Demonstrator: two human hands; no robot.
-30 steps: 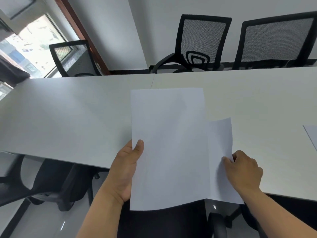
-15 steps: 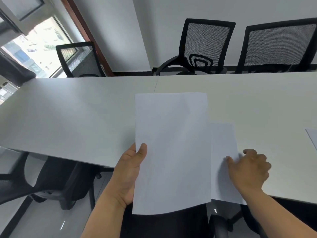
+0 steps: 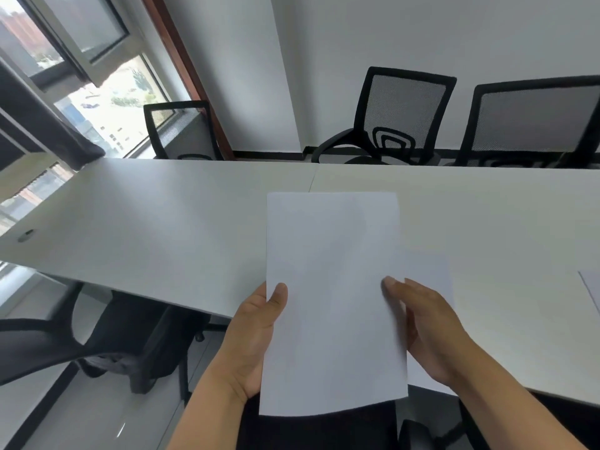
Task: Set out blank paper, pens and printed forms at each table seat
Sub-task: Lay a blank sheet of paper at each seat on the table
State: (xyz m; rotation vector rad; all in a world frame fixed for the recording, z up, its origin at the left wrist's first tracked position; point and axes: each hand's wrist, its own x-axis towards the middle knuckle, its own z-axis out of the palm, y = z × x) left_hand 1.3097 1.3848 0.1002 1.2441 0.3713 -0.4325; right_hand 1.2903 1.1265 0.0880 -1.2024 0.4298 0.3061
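Long white table (image 3: 156, 228), smooth matte top, seam running back from the stack's far edge, small round grommet (image 3: 26, 235) near the left end; beyond it a pale wall and, at left, a window (image 3: 97, 102) in a dark frame with one sash swung open.

Four black chairs: three mesh-backed on the far side, namely one by the window (image 3: 181, 131), one in the middle (image 3: 402, 115) with curved arms and a looped lumbar piece, one at right (image 3: 535, 121) cut off by the frame edge; a fourth (image 3: 107, 339) tucked under the near edge at left, padded and dark.

Three lots of paper, all plain white and rectangular: a stack (image 3: 334, 297) held above the near edge, its bottom edge bowed downward, count of leaves impossible to tell; a single sheet (image 3: 431, 271) lying flat on the table just right of the stack, partly hidden by stack and right hand; a corner of another sheet (image 3: 591, 287) at the far right edge.

Left hand (image 3: 251, 342) gripping the stack's left edge, thumb on top, fingers hidden beneath; right hand (image 3: 425, 323) open, fingers straight, reaching at the stack's right edge over the flat sheet, contact with either impossible to tell.
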